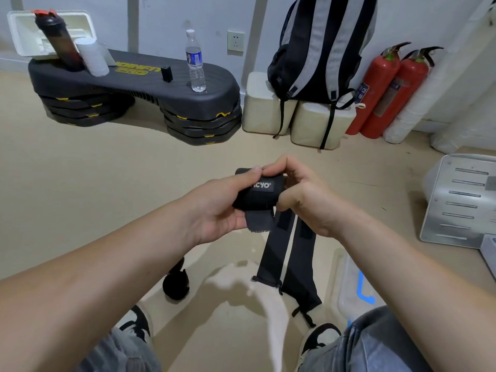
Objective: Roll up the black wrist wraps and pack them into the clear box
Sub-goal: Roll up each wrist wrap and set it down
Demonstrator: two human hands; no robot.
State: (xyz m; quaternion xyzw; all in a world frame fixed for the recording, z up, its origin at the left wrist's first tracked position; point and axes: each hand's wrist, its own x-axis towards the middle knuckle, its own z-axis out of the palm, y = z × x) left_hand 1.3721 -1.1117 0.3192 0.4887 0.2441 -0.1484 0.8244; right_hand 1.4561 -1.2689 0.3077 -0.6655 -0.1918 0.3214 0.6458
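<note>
Both my hands hold black wrist wraps (259,196) in front of me above the floor. My left hand (222,208) grips the left end of the bunched part, thumb on top. My right hand (303,194) pinches the right end, fingers curled over it. A white logo shows on the bunched part. Two long black tails (284,253) hang straight down toward the floor between my feet. A rolled black wrap (175,284) lies on the floor near my left shoe. The clear box (354,288) with a blue clip sits on the floor by my right knee, partly hidden by my forearm.
A black step platform (139,84) with a water bottle (195,63) and a shaker stands at the back left. A backpack (319,49) rests on white blocks against the wall, with two red fire extinguishers (386,89) beside it. A metal vented panel (461,200) lies at the right.
</note>
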